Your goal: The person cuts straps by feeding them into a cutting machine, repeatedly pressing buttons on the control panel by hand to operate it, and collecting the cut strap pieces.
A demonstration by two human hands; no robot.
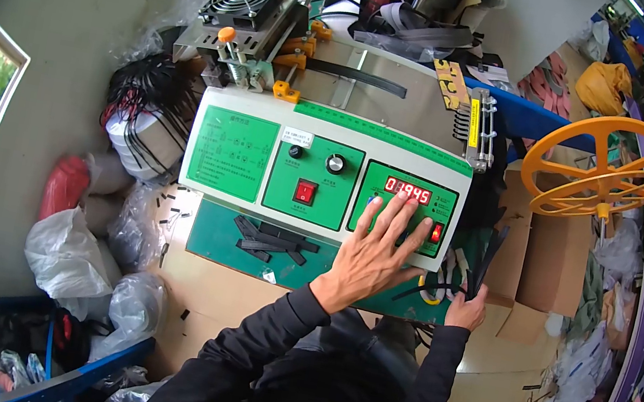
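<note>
We spread our left hand's fingers over the panel, seemingly to reach its keys, while our right hand pinches the straps beside the machine, probably holding them clear.

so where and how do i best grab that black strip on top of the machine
Pinch the black strip near its right end, from above: that end looks free over the metal bed, while the left end meets an orange guide. It is narrow, so thumb and finger across its width should do.
</note>
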